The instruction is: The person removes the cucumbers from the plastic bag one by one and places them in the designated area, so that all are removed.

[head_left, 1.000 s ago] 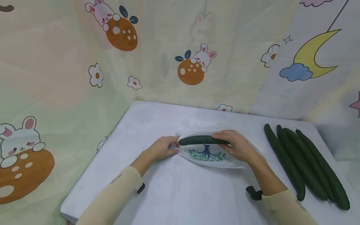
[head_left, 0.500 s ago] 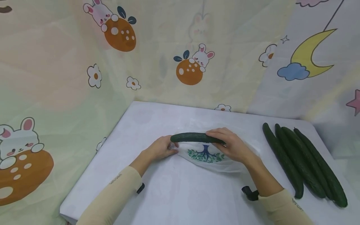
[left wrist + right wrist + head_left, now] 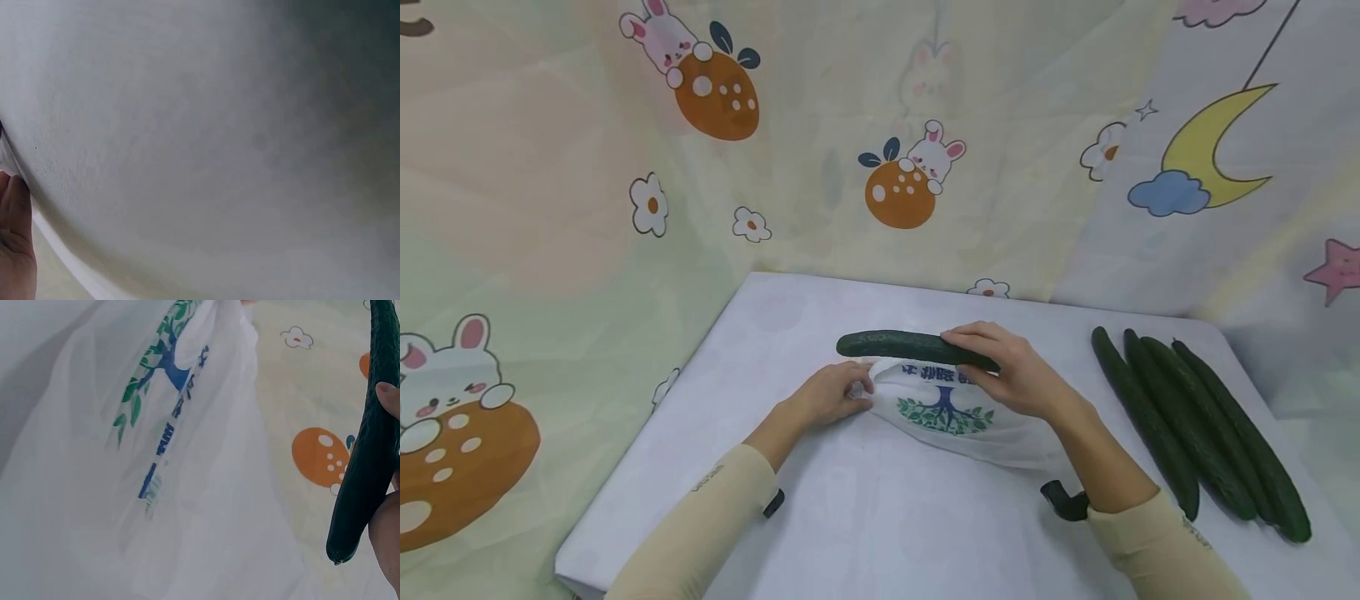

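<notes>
My right hand (image 3: 1011, 371) grips a dark green cucumber (image 3: 891, 343) near its right end and holds it level above a white plastic bag (image 3: 887, 402). Thumb and fingers lie round the cucumber in the right wrist view. The bag carries a printed blue and green tree and blue lettering. At the bag's left end, my left hand (image 3: 831, 393) pinches its gathered edge. In the left wrist view only part of that hand (image 3: 15, 231) shows, at the left edge, with a bit of white film at the fingertips.
Several more cucumbers (image 3: 1202, 425) lie side by side at the right of the white-covered table (image 3: 925, 533). A patterned curtain (image 3: 820, 100) with rabbits, flowers and a moon stands behind and to the left of the table.
The right hand has raised the cucumber and carried it left and away from me, off the bag's print, so the blue lettering shows. My left hand has stayed at the bag's edge.
</notes>
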